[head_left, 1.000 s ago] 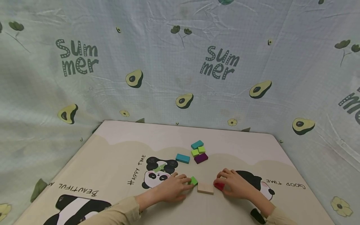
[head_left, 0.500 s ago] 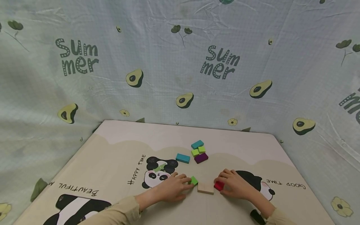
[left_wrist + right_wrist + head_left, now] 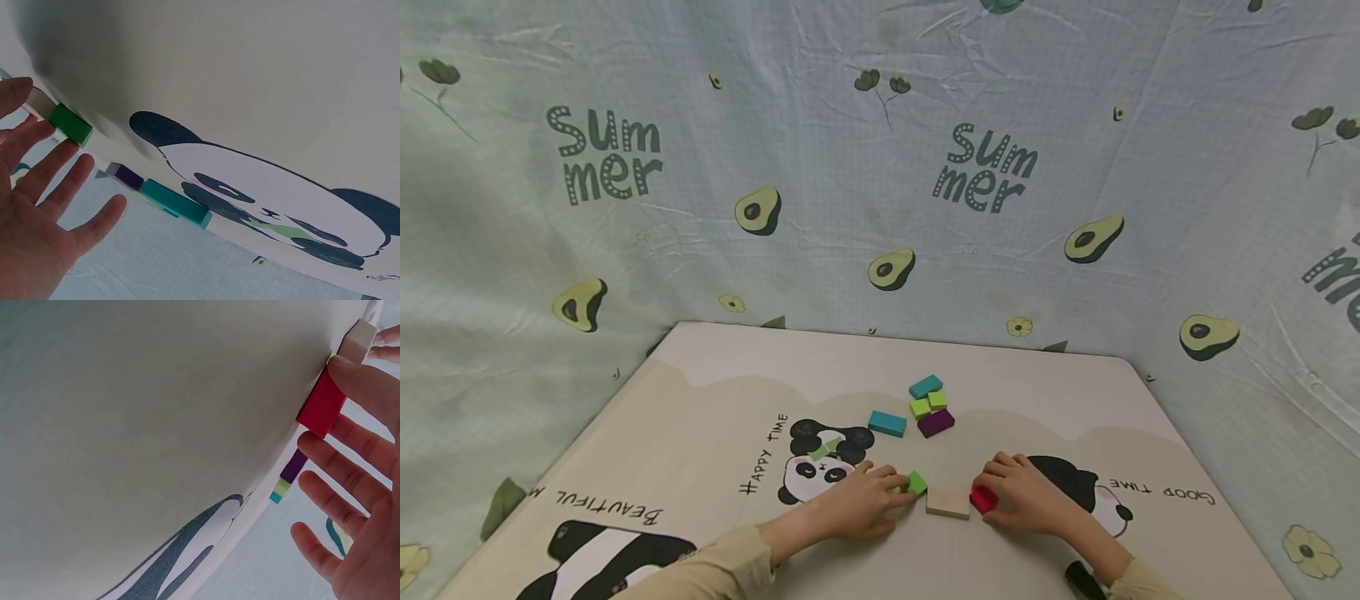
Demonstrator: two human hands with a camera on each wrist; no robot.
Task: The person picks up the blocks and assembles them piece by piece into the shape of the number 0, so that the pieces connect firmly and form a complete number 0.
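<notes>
Red rectangular block (image 3: 982, 500), pinched by my right grip (image 3: 1022, 493), sat on the bench (image 3: 820, 358) beside a flat tan wooden block (image 3: 947, 503), my loosely spread left grip (image 3: 865, 502) touching a green block (image 3: 917, 482), presumably to steady it.

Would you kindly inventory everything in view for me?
cloth: 1, patterned grey, background
table: 1, beige, beneath blocks
wooden block: 1, tan, between green block and red block
green block: 1, green, left of wooden block
red block: 1, red, right of wooden block
purple block: 1, purple, farther back
lime blocks: 2, lime, beyond purple block
blue blocks: 2, blue, one beyond lime blocks, one left
sleeves: 2, beige, lower edge
left hand: 1, bare, touching green block
right hand: 1, bare, holding red block
</notes>
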